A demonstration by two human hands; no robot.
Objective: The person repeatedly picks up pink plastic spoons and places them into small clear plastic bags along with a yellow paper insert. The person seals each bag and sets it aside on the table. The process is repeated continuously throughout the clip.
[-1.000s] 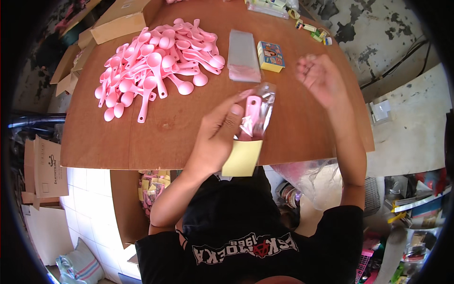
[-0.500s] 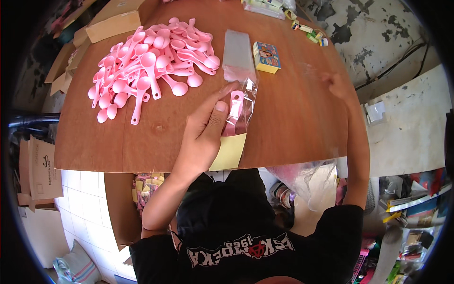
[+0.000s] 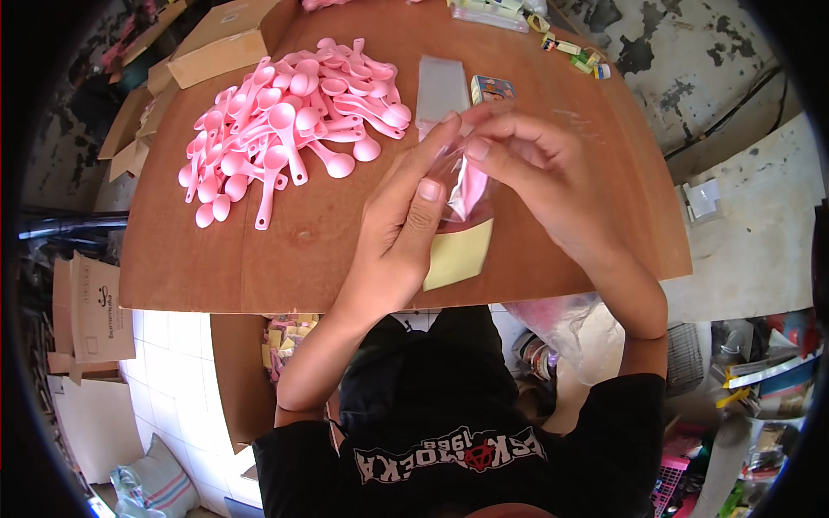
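Above the table's near edge, my left hand (image 3: 389, 237) is closed round the side of a clear plastic bag (image 3: 449, 226). Inside the bag shows a pink spoon (image 3: 471, 186), partly covered by glare and my fingers. A yellow card (image 3: 459, 256) forms the lower part of the package. My right hand (image 3: 548, 164) has its thumb and fingers closed at the bag's upper end, across from my left fingertips. Just beyond my hands lies a stack of flat clear bags (image 3: 442, 86), with a small blue and yellow box (image 3: 493, 89) beside it.
A heap of pink spoons (image 3: 283, 125) covers the left of the wooden table (image 3: 199, 268). An open cardboard box (image 3: 226, 43) stands at the far left. Small yellow-green rolls (image 3: 579, 56) lie near the far right edge. A plastic bag (image 3: 574, 337) hangs below the near edge.
My right hand has come in from the right side of the table to the bag's upper end. The bag in my left hand has shifted slightly in view.
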